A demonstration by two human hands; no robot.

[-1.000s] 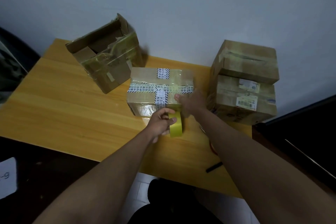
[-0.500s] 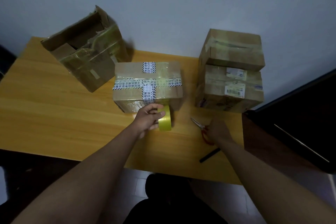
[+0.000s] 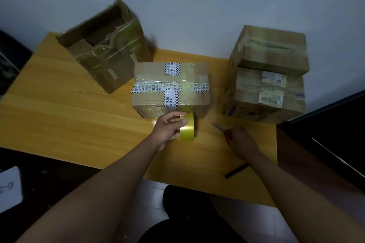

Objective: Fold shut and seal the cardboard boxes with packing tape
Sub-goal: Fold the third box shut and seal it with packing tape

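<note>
Left hand (image 3: 169, 127) grips the tape roll (image 3: 187, 129) against the middle box (image 3: 170, 89). Right hand (image 3: 244, 140) closes on the scissors (image 3: 222, 129) lying on the worktop (image 3: 69, 120).

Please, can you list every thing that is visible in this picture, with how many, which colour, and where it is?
open cardboard box: 1, brown, far left of table, flaps up
taped cardboard box: 1, brown with printed white tape, centre
stacked cardboard boxes: 2, brown, closed, far right, one upon the other
packing tape roll: 1, yellow, at the centre box's near side
scissors: 1, red handles, table right of the roll
pen-like stick: 1, black, near table edge
table: 1, light wood
left hand: grips the tape roll
right hand: on the scissors' handles; grip unclear
</note>
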